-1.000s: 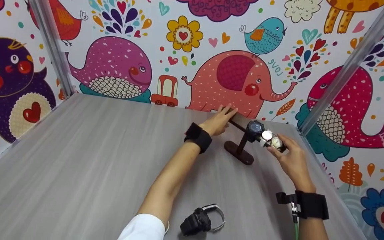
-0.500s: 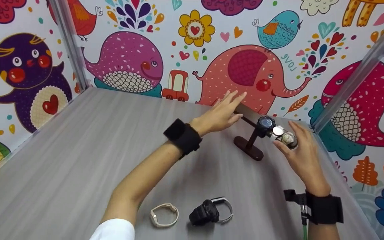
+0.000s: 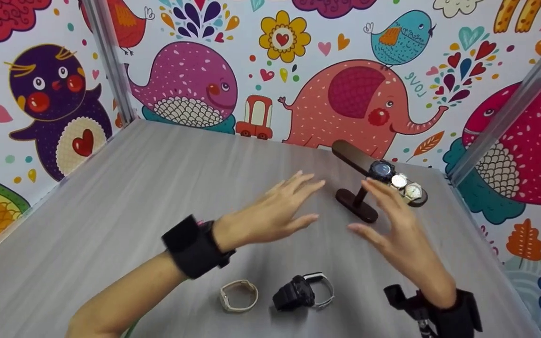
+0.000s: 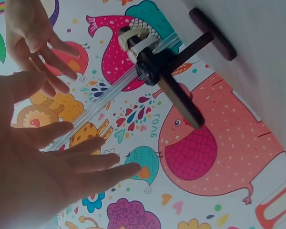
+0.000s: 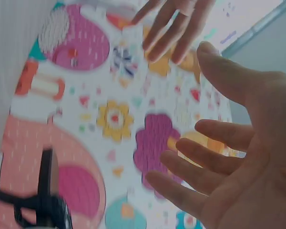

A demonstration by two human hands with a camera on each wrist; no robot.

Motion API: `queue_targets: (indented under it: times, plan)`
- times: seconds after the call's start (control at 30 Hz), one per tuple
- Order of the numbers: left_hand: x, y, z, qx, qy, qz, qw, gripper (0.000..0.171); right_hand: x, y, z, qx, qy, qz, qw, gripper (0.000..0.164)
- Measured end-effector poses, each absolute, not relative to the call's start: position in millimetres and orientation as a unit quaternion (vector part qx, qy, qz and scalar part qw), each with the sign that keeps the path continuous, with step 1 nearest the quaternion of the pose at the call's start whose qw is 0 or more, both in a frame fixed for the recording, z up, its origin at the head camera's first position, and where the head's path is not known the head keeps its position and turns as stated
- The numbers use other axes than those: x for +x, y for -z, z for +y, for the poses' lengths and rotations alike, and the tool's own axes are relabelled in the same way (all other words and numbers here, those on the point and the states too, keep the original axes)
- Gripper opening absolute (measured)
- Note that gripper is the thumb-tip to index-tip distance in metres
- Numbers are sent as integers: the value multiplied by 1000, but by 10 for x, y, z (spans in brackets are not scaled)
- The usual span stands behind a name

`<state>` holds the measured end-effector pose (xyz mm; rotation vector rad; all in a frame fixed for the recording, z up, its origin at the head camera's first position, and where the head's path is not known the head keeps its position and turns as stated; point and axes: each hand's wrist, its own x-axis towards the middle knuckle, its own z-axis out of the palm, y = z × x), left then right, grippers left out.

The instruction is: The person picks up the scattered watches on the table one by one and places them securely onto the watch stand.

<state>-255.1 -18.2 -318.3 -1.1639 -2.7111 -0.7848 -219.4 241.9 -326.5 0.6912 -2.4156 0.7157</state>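
Both hands have drawn back from the watch stand [image 3: 351, 157], where they were at its two ends half a second ago. Now the left hand [image 3: 270, 213] is in front and to the left of the watch stand, the right hand [image 3: 404, 234] directly in front; their fingers are spread and hold nothing. On the right part of its bar sit a black watch [image 3: 382, 170], a white watch [image 3: 398, 181] and a pale watch [image 3: 413, 191]. I judge the watch stand stiff and rather light, maybe slippery from its smooth finish, and probably heavier at the right end; its post [image 3: 360, 195] seems the safest place to hold. Nearer than the watch stand lie a cream wristband [image 3: 224, 299], a bulky black watch [image 3: 294, 294] and a white-strapped band [image 3: 330, 285], likely flexible in the straps. Grey worktop [image 3: 181, 188] carries everything. Close behind the watch stand rises a wall [image 3: 251, 42] printed with animals.
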Motion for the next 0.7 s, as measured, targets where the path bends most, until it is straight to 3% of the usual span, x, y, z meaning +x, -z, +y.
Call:
queue_targets:
  times: [0.37,0.7]
  plan:
    - [-2141,3499,-549,-396,268,-876,-61,77,-1893,3540,1948,294,-260,-904,170,78]
    - [-2057,3883,-530,-401,247,-869,-152,82,-1809,3734,1761,259,-256,-931,-22,72]
